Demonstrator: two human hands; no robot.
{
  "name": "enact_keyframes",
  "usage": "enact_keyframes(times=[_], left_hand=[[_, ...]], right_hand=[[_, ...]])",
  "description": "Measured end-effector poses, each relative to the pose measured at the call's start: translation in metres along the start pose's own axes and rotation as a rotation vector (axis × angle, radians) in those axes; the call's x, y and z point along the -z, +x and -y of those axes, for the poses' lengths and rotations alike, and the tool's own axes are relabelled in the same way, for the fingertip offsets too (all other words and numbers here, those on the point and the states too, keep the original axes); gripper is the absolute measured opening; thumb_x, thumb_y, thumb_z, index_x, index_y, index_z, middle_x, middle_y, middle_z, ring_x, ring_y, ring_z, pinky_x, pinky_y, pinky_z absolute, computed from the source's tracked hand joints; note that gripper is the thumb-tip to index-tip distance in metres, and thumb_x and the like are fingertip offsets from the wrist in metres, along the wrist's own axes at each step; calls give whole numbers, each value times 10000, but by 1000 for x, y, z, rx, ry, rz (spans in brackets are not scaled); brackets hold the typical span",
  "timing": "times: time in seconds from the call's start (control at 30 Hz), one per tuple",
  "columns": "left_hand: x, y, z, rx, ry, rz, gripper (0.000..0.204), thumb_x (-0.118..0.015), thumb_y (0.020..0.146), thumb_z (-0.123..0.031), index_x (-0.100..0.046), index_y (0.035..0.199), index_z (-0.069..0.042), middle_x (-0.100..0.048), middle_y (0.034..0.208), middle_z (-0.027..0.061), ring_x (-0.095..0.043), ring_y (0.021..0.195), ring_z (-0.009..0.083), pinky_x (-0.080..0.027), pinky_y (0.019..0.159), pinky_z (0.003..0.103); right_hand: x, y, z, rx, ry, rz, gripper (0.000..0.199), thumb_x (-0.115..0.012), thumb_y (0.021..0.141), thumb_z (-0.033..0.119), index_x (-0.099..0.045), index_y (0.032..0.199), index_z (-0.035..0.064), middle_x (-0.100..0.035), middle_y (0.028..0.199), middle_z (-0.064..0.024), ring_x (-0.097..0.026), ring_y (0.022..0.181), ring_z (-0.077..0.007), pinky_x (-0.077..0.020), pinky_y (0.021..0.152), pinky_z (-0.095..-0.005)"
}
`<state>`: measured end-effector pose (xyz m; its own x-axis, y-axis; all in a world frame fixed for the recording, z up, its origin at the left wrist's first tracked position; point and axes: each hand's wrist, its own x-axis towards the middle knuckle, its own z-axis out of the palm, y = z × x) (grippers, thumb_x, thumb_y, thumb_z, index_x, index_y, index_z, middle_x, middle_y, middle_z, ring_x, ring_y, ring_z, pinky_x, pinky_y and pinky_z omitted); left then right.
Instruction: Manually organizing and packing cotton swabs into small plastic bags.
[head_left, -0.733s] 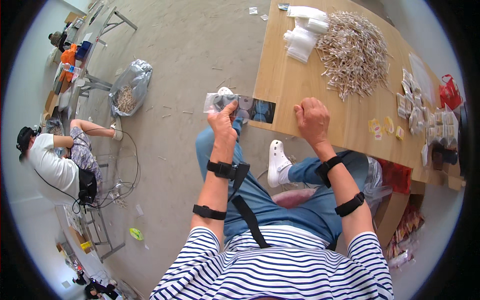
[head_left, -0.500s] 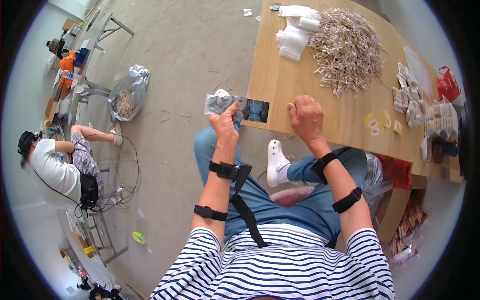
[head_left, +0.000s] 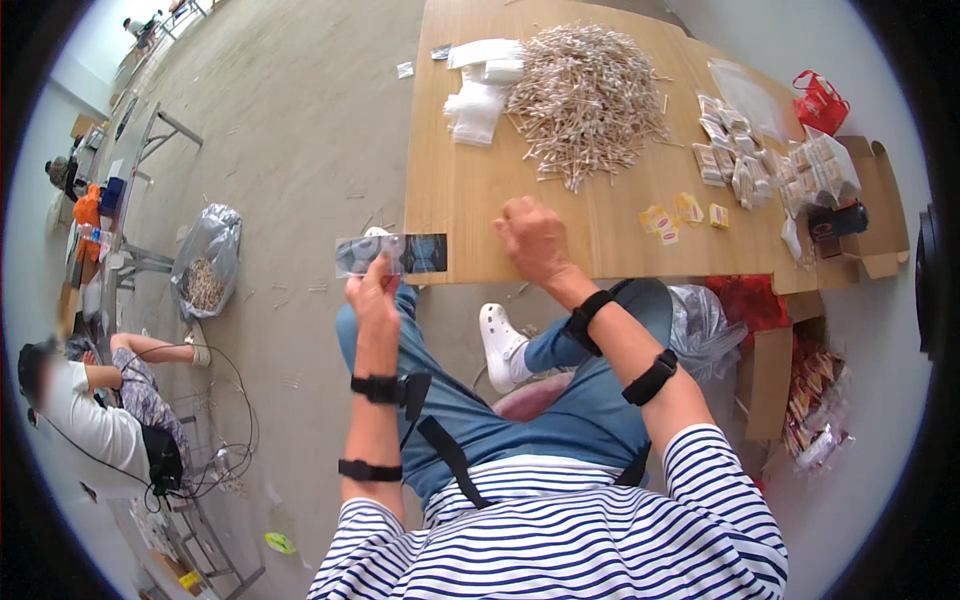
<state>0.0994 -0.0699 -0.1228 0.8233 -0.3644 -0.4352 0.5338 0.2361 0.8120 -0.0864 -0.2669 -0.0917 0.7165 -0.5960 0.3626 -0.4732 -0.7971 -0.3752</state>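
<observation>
At the table's near left corner, my left hand [head_left: 375, 285] pinches a clear plastic packet [head_left: 355, 257] with a grey printed pattern, thumb on top. The packet sticks out past the table edge. A dark patterned piece [head_left: 427, 252] adjoins it on the tabletop; whether the two are joined, I cannot tell. My right hand [head_left: 535, 243] is over the wooden table [head_left: 470, 195] near its front edge, fingers curled in, their inside hidden. Beyond it lies a large heap of cotton swabs [head_left: 590, 100]. Clear plastic bags [head_left: 475, 110] are stacked left of the heap.
Bundled swab packs [head_left: 735, 150], yellow labels [head_left: 660, 222], a red bag [head_left: 820, 103] and an open cardboard box [head_left: 880, 215] stand at the right. A swab-filled plastic sack [head_left: 207, 260] is on the floor at left. Another person [head_left: 100, 410] sits beyond it.
The view has swung right, so the table and both hands appear further left. My right hand's fist has loosened a little. My left hand still pinches the packet.
</observation>
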Motion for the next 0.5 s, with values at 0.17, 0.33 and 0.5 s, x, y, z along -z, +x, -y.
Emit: enact_keyframes(times=[0.17, 0.33, 0.5], left_hand=[[17, -63, -21, -32, 107, -40, 467, -748, 858, -69, -520, 1257, 12, -626, 1119, 85, -613, 976, 137, -489, 821, 283], [-6, -102, -14, -193, 323, 97, 476, -733, 853, -54, -531, 1276, 29, -611, 1173, 104, -607, 1034, 175, -501, 876, 316], [-41, -109, -9, -397, 822, 355, 543, -736, 826, -47, -527, 1321, 38, -618, 1270, 145, -599, 1156, 293, -478, 1005, 385]], right_hand=[[36, 14, -51, -398, -140, -176, 262, -725, 833, 221, -612, 1037, 102, -600, 999, -144, -641, 919, -359, -534, 768, -488], [17, 23, -76, -390, -113, -49, 244, -715, 846, 203, -623, 1051, 109, -605, 1045, -149, -654, 967, -357, -548, 791, -490], [-1, -1, -42, -251, -13, 21, 157, -678, 852, 151, -634, 985, 81, -623, 1026, -162, -666, 926, -381, -553, 773, -484]])
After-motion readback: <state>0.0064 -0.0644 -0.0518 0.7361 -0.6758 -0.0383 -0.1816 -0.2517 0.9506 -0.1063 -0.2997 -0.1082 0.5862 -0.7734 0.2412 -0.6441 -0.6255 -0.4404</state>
